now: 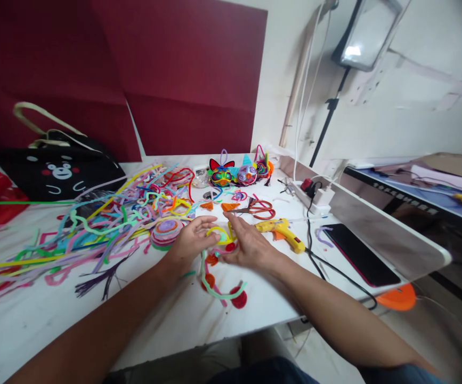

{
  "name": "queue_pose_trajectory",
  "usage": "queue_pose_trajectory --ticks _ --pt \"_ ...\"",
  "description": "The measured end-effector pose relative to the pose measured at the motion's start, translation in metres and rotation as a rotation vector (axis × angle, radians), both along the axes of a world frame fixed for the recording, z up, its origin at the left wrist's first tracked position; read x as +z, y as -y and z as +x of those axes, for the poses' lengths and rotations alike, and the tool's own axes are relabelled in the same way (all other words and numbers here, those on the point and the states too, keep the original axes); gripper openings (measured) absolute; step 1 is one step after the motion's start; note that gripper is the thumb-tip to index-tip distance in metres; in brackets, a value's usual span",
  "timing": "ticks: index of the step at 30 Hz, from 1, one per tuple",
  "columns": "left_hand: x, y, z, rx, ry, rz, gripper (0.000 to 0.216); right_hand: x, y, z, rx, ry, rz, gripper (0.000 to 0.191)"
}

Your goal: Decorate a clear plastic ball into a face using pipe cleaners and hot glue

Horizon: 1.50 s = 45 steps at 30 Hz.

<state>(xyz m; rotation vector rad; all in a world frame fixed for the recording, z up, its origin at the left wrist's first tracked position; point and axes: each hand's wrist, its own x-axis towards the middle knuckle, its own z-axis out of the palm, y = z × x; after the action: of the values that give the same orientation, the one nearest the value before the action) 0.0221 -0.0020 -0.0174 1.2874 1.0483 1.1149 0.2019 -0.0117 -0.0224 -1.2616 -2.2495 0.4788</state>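
My left hand [195, 237] curls its thumb and fingers onto a bent yellow pipe cleaner [226, 242] with a pale green middle. Opposite it, my right hand [250, 242] has straight fingers, its thumb apart, close against the piece's other side; some fingertips are hidden. Below the hands lie a mint green pipe cleaner [234, 294] and a dark red felt-like disc [238, 298]. A striped pink and purple pipe-cleaner disc [165, 232] sits beside my left hand. Orange-handled scissors [260, 209] and a yellow hot glue gun [284, 229] are near my right hand.
A tangled heap of coloured pipe cleaners [111, 218] covers the left. Decorated colourful figures [223, 175] stand at the back. At right are a power strip [314, 197], black cables and a phone [361, 255]. A black bag [61, 170] rests at back left.
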Motion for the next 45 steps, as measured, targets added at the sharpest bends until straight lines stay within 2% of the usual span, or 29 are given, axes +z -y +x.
queue_pose_trajectory --ticks 18,30,33,39,41,45 --pt "0.002 0.000 -0.001 0.013 -0.044 0.028 0.058 -0.007 -0.007 -0.002 0.052 -0.104 0.203 0.095" --pt "0.001 -0.002 -0.002 0.036 -0.165 0.110 0.051 -0.007 -0.008 0.000 0.052 -0.115 0.205 0.089" --pt "0.003 0.001 0.000 0.049 -0.190 0.090 0.052 0.000 -0.004 0.005 0.073 -0.130 0.266 0.075" --pt "0.004 0.002 0.002 0.049 -0.182 0.071 0.055 0.009 -0.001 0.008 0.074 -0.149 0.481 0.022" --pt "0.004 0.002 0.002 0.050 -0.194 0.066 0.055 0.007 -0.002 0.008 0.089 -0.124 0.522 0.014" --pt "0.006 0.003 0.003 0.055 -0.204 0.054 0.055 0.003 -0.006 0.007 0.111 -0.075 0.565 0.011"
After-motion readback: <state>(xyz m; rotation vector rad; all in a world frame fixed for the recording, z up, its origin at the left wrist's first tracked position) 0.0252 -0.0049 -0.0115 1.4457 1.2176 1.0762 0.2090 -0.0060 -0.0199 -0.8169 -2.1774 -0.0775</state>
